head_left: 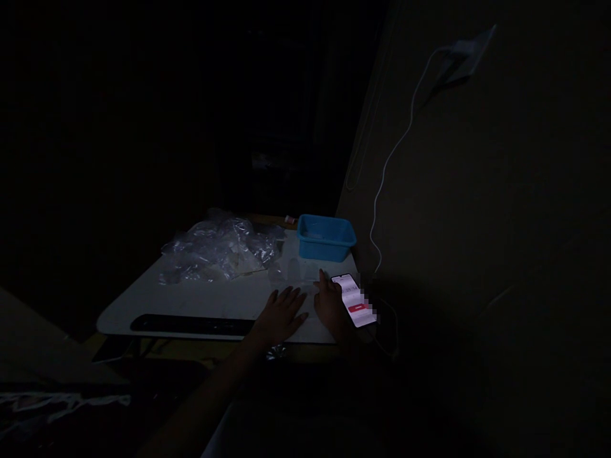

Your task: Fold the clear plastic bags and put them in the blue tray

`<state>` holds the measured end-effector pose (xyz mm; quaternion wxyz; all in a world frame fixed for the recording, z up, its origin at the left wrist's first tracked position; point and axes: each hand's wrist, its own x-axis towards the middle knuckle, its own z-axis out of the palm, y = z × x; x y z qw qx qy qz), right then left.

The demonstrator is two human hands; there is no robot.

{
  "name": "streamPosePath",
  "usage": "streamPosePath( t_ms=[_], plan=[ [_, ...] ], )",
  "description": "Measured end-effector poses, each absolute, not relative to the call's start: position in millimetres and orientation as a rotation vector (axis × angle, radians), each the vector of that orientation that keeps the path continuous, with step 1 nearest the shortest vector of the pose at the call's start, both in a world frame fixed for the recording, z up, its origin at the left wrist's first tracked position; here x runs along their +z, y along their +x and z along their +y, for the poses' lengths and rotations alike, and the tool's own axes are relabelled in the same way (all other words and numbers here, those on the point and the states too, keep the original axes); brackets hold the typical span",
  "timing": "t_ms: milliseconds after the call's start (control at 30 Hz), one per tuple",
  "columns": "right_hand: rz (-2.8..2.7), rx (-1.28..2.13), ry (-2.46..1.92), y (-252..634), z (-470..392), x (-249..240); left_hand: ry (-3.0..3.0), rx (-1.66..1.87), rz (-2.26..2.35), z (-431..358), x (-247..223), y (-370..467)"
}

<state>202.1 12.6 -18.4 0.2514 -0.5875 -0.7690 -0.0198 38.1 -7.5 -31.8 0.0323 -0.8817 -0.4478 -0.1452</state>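
My left hand lies palm down near the front edge of the white table, its fingers spread and nothing held in them. Close beside it, my right hand rests with the index finger stretched forward; its other fingers are partly hidden in the dark. A thin, clear plastic piece lies flat on the table just beyond my fingertips, and its near part reaches toward both hands. To the right of my right hand is a lit phone with a red button on its screen.
A crumpled heap of clear plastic bags covers the back left of the table. At the back right stands a blue basin, with a small reddish-white object nearby. A white cable hangs from a wall socket. Surroundings are very dark.
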Motion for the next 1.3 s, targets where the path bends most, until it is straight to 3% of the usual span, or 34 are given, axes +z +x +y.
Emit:
streamPosePath(
  t_ms=[1300],
  plan=[
    [-1.940,0.088,-1.709,200.8,8.5,-17.9,-2.728,-0.429,-1.359,-8.0,-29.3,39.3]
  ],
)
